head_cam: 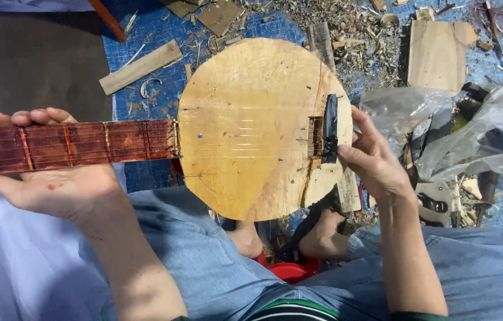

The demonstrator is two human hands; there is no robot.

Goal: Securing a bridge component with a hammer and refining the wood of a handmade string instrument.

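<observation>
A handmade stringed instrument lies across my lap. Its round pale wooden body (251, 128) is in the middle, and its reddish fretted neck (73, 144) runs off to the left. My left hand (55, 178) cups the neck from below, fingers curling over its far edge. My right hand (370, 157) pinches a small black bar (330, 128) that stands upright on the body's right side over thin strings.
Blue tarp (144, 35) covers the floor, strewn with wood shavings (352, 30), a wooden strip (139, 66) and a flat board (438, 53). Crumpled clear plastic bags (483, 131) lie at right over tools. My bare feet (322, 238) rest by a red object (290, 270).
</observation>
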